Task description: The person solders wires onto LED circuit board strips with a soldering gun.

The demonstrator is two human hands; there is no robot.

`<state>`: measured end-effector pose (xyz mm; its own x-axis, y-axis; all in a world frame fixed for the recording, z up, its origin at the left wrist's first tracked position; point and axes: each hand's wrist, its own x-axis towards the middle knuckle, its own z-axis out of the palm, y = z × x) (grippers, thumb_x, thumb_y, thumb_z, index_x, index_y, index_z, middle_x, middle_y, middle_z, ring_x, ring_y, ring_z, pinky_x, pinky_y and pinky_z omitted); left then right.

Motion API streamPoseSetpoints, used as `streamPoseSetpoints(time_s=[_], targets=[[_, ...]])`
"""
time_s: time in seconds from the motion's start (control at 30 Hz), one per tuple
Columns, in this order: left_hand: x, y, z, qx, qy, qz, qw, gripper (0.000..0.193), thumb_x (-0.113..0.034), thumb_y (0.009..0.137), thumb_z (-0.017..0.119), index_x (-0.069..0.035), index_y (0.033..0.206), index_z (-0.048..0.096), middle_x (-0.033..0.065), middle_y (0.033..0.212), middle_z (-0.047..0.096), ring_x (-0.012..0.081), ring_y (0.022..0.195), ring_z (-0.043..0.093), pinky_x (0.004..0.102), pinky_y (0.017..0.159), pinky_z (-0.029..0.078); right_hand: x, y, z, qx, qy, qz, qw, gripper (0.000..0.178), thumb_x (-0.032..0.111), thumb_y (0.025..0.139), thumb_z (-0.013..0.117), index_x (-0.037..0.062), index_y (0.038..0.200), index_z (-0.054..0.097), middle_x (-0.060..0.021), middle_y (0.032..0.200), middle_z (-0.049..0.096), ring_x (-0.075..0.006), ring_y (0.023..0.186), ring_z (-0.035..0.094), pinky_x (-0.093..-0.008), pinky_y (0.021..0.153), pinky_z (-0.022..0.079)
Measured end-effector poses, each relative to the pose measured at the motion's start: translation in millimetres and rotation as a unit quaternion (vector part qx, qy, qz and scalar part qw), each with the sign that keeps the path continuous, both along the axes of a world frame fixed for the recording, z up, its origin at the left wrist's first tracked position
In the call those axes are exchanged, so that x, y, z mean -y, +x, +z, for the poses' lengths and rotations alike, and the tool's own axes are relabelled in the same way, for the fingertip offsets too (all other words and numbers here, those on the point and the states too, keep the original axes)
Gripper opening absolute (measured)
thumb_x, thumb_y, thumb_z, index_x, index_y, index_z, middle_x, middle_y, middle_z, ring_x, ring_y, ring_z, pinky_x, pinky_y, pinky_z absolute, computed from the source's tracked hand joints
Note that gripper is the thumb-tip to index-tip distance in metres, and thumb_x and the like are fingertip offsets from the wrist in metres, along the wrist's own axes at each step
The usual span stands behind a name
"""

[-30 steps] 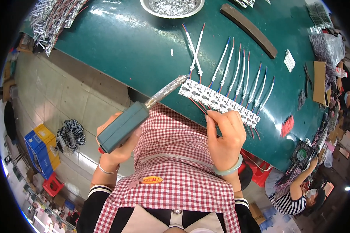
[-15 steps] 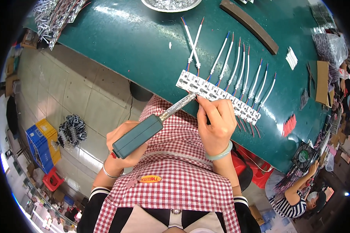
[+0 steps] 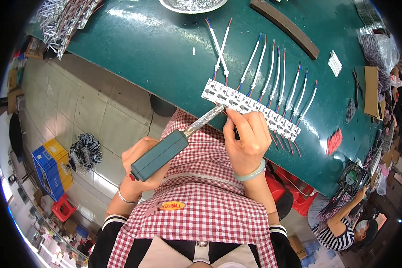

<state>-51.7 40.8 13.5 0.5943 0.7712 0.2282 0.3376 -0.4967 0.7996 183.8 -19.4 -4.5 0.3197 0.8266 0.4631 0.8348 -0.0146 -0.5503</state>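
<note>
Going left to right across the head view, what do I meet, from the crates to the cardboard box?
Blue and yellow crates → dark coiled bundle → left hand holding the soldering iron → right hand → red bundle → cardboard box.

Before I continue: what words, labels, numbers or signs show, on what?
Orange patch on the checked apron: lettering, which I won't copy.
Blue crate: pale marking, too small to read.
White board strip: dark marks, too small to tell if any is text.
Green tool handle: no text visible.
</note>
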Motion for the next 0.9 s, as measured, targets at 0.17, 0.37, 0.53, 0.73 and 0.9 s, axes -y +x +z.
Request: streamPoseSetpoints(time_s=[0.17,0.37,0.53,0.73,0.9], targets=[[1.9,-3.4,2.5,0.011,-0.018,0.021,1.000,0.025,0.006,0.060,0.072,0.005,0.085,0.069,0.0128,0.079,0.065,0.0269,0.065,0.066,0.0320,0.057,0.053,-0.5,-0.8,0.5,-0.015,0.002,-0.006,1.000,0.029,-0.013,0.069,0.073,0.0013,0.095,0.072,-0.0087,0.071,0.054,-0.0248,0.064,0.055,-0.0367,0.057,0.044],[7.4,-8.1,-1.5,0.038,-0.043,0.049,0.997,0.024,0.006,0.067,0.073,0.006,0.091,0.070,0.0152,0.083,0.067,0.0268,0.067,0.067,0.0325,0.062,0.054,0.9,-1.7,4.9,-0.019,-0.013,-0.010,1.000,0.027,-0.012,0.070,0.074,0.0007,0.093,0.072,-0.0094,0.073,0.055,-0.0259,0.067,0.056,-0.0375,0.059,0.045],[12.4,-17.1,-10.5,0.043,-0.072,0.075,0.994,0.026,0.005,0.070,0.073,0.006,0.096,0.070,0.0161,0.086,0.069,0.0265,0.070,0.068,0.0323,0.066,0.055,5.3,-2.0,11.0,-0.012,-0.032,-0.018,0.999,0.022,-0.010,0.074,0.075,0.0002,0.093,0.072,-0.0098,0.074,0.056,-0.0263,0.068,0.057,-0.0376,0.061,0.046],[14.0,-21.9,-12.1,0.063,-0.087,0.109,0.988,0.026,0.005,0.071,0.074,0.006,0.097,0.070,0.0161,0.090,0.069,0.0257,0.072,0.068,0.0303,0.065,0.054,27.6,2.7,41.6,-0.008,-0.070,-0.012,0.997,0.024,-0.011,0.074,0.074,0.0008,0.095,0.070,-0.0090,0.075,0.053,-0.0262,0.069,0.057,-0.0381,0.060,0.047],[12.2,-19.9,-14.7,0.050,-0.049,0.091,0.993,0.024,0.006,0.072,0.073,0.006,0.096,0.070,0.0160,0.088,0.069,0.0255,0.071,0.068,0.0301,0.065,0.054,-0.8,-8.8,22.0,-0.032,0.024,0.004,0.999,0.023,-0.009,0.073,0.075,0.0011,0.093,0.067,-0.0096,0.075,0.054,-0.0267,0.067,0.056,-0.0386,0.057,0.046]])
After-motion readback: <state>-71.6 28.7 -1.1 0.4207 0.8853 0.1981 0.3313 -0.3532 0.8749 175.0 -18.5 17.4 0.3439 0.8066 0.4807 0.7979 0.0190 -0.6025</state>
